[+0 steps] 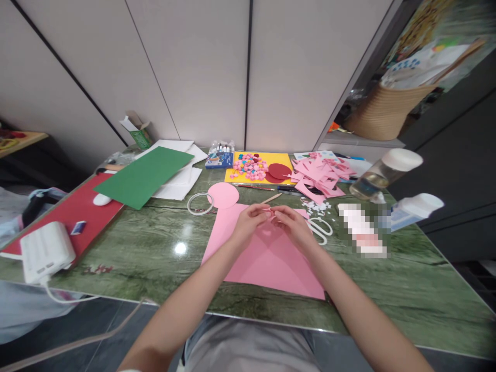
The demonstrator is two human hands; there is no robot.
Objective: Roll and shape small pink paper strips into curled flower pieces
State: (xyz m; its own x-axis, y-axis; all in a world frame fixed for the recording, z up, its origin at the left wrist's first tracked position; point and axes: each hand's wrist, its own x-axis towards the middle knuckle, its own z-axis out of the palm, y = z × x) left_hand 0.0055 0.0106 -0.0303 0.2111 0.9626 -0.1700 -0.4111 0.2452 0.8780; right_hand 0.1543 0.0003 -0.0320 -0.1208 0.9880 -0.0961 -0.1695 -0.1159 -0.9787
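My left hand (252, 218) and my right hand (289, 219) meet above a large pink sheet (267, 263). Pinched between the fingertips of both is a small pink paper piece (270, 211); its exact shape is partly hidden by the fingers. At the sheet's upper left corner lies a pink paper circle (223, 195), touching a white ring (188, 204). Beside my right hand are the white handles of scissors (329, 226), their blades hidden. Small white paper bits (318, 207) are scattered just beyond them.
A yellow sheet (231, 176) at the back bears several small pink pieces (250, 166) and dark red circles (279, 171). Pink scraps (320, 175) pile beside it. Bottles (416, 209) stand right. Green paper (143, 175), red paper (87, 227) and a white power bank (46, 250) lie left.
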